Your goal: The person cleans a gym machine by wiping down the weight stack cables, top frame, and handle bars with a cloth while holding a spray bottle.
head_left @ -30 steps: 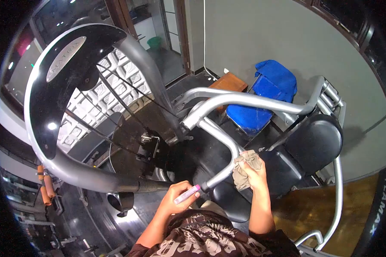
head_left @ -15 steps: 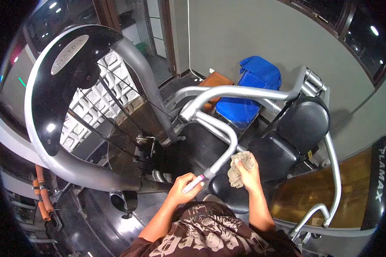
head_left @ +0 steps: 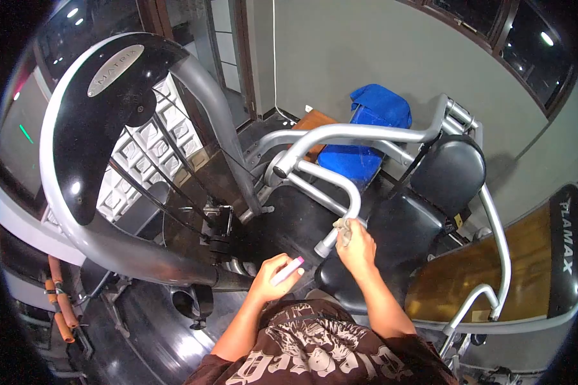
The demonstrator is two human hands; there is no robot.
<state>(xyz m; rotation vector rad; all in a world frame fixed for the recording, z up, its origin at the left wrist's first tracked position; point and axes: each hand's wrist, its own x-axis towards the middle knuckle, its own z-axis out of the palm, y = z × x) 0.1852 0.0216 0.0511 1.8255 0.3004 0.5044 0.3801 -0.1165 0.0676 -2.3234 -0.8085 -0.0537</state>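
Note:
My left hand is closed around a slim whitish tube with a pink end, held in front of my shirt. It is apart from the machine, just left of the lower end of a bent silver handle bar. My right hand grips a crumpled beige cloth against that bar, a little above its end. Most of the cloth is hidden by my fingers. Behind the right hand lies the black padded seat of the gym machine, with its backrest beyond.
A weight-stack tower with cables rises on the left. A blue bench pad with a blue cloth on it stands by the wall. On the right are a curved silver frame tube and a brown panel.
My right hand has moved left and up, bringing the cloth from beside the bar onto it. The left hand has drawn slightly back from the bar's end with the tube. The view has shifted slightly.

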